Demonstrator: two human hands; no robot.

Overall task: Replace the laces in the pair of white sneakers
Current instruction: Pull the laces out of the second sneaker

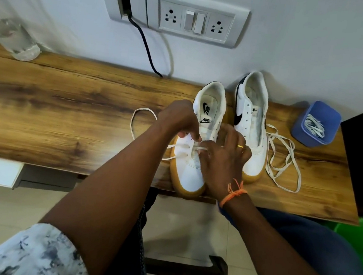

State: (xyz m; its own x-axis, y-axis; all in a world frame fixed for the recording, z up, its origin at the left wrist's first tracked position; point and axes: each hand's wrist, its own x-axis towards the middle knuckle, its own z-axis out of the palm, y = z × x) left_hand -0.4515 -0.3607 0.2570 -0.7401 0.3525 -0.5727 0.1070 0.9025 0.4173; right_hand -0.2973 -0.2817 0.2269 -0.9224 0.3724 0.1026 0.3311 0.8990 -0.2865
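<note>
White lace (pixel 180 146) pinched by both hands, left (pixel 181 119) and right (pixel 222 158), over near sneaker (pixel 190 177) on wooden surface (pixel 65 105); other sneaker (pixel 251 114) just right.

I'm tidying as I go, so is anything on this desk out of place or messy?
A loose lace sprawls in tangled loops on the desk, right of the unlaced sneaker. The other sneaker has its toe over the desk's front edge. Nothing looks damaged.
</note>
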